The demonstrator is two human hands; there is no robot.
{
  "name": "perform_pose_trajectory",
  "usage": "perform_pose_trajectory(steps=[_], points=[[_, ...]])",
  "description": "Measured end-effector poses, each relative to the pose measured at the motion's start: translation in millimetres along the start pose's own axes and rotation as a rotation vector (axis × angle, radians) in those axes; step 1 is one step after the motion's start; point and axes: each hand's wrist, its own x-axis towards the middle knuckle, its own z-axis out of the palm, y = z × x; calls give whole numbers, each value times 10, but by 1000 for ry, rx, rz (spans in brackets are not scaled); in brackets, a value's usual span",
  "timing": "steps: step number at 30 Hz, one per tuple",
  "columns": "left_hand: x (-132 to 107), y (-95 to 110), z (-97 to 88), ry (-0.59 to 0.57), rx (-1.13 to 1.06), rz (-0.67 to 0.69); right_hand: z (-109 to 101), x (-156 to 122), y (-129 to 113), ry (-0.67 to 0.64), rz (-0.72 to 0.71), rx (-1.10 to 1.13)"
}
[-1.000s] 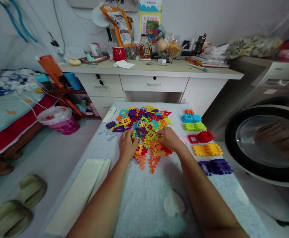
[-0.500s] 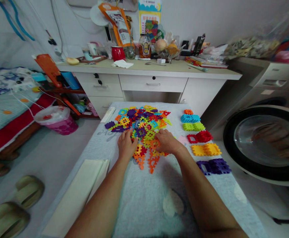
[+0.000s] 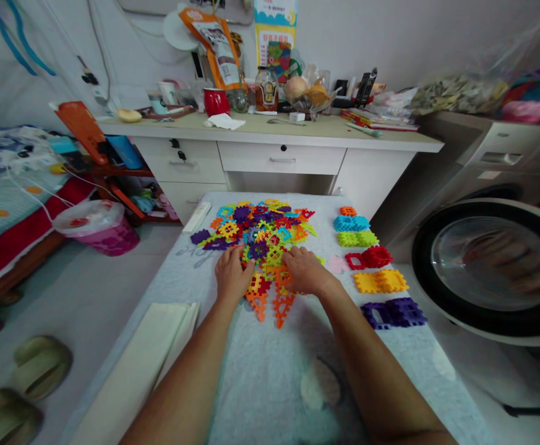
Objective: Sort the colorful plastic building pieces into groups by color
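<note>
A mixed heap of interlocking plastic building pieces (image 3: 258, 230) in many colours lies toward the far side of the cloth-covered table. My left hand (image 3: 232, 272) rests at the heap's near left edge, thumb apart from its bent fingers, with no piece visibly gripped. On the near right side, my right hand (image 3: 304, 271) has its fingers curled down into the pieces. What those fingertips hold, if anything, is hidden. Orange pointed pieces (image 3: 281, 308) stick out toward me between the hands, near a yellow square piece (image 3: 255, 283).
Along the table's right side run rows sorted by colour: orange (image 3: 347, 211), blue (image 3: 351, 224), green (image 3: 357, 239), red (image 3: 369, 258), yellow (image 3: 381, 282) and purple (image 3: 394, 313). Folded white material (image 3: 135, 364) lies at left. A washing machine (image 3: 487, 167) stands to the right.
The whole view has shifted slightly left and down. My right hand's fingers are now lower and more curled among the pieces; my left hand stays at the heap's edge.
</note>
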Motion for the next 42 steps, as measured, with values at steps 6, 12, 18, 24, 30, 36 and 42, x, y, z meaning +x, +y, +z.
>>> perform_pose_trajectory(steps=[6, 12, 18, 24, 30, 36, 42], points=[[-6, 9, -5, 4, 2, 4, -120, -24, 188, 110, -22, 128], [-15, 32, 1, 31, 41, 52, -212, -79, 494, 319, -12, 280], [-24, 24, 21, 74, 38, 103, -568, 29, 898, 500, 70, 345], [1, -23, 54, 58, -10, 93, -923, 324, 1597, 397, 190, 397], [5, -59, 71, 59, -3, 113, -902, 549, 2387, 317, 500, 227], [15, -70, 69, 65, 4, 126, -706, 677, 2762, 199, 681, 102], [13, -78, 67, 48, 3, 106, -594, 820, 2820, 102, 650, -108]])
